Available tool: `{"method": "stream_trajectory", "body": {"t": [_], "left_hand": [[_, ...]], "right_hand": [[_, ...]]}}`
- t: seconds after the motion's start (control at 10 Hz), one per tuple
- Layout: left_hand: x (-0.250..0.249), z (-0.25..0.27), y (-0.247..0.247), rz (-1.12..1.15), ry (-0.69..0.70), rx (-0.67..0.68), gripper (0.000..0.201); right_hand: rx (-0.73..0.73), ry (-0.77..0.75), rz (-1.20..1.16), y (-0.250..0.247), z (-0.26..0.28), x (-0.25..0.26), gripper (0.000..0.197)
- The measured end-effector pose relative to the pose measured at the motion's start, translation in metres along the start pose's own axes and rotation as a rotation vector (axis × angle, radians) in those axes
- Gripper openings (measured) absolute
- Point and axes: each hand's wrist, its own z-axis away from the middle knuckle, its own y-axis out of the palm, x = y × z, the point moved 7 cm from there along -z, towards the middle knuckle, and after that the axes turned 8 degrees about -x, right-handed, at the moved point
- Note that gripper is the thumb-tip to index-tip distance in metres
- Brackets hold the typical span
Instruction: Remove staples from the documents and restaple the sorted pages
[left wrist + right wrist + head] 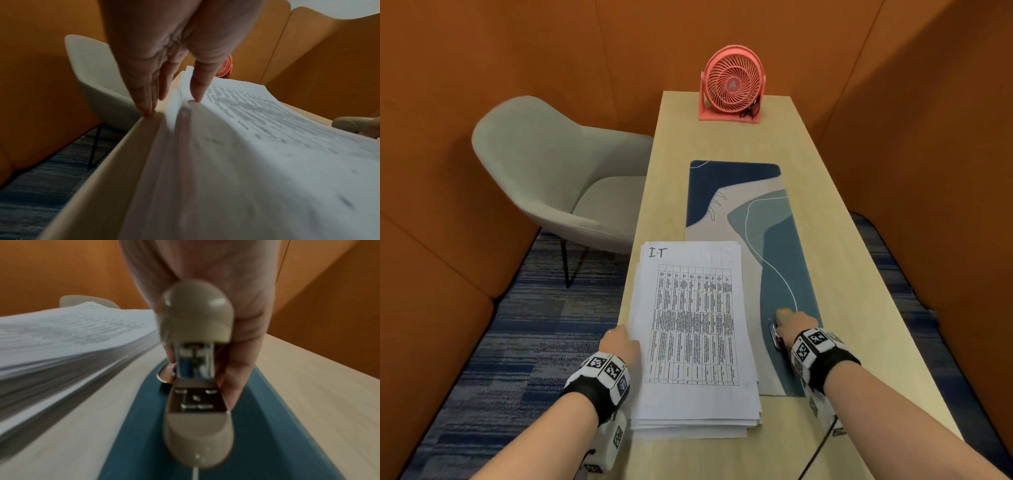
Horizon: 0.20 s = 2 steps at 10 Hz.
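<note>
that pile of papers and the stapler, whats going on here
A person is at a desk with a thick stack of papers. The left hand rests at the stack's left edge, thumb on the top sheet and fingers against the desk edge. The right hand grips a beige stapler on the blue desk mat beside the stack. Nothing is in the stapler yet.

We see a thick stack of white papers [693,329] lying flat at the desk's left edge (top sheet marked "I.T" above a printed table), and a beige stapler [197,369] beside it on the mat.
</note>
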Motion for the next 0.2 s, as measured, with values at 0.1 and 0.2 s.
{"method": "stream_trajectory", "body": {"t": [0.1, 0.2], "left_hand": [[0.019, 0.002, 0.0, 0.067, -0.022, -0.03, 0.043], [0.05, 0.012, -0.007, 0.034, -0.068, -0.06, 0.047]], "right_hand": [[-0.007, -0.015, 0.048, 0.004, -0.004, -0.001, 0.028], [-0.072, 0.002, 0.043, -0.004, -0.006, -0.002, 0.039]]}}
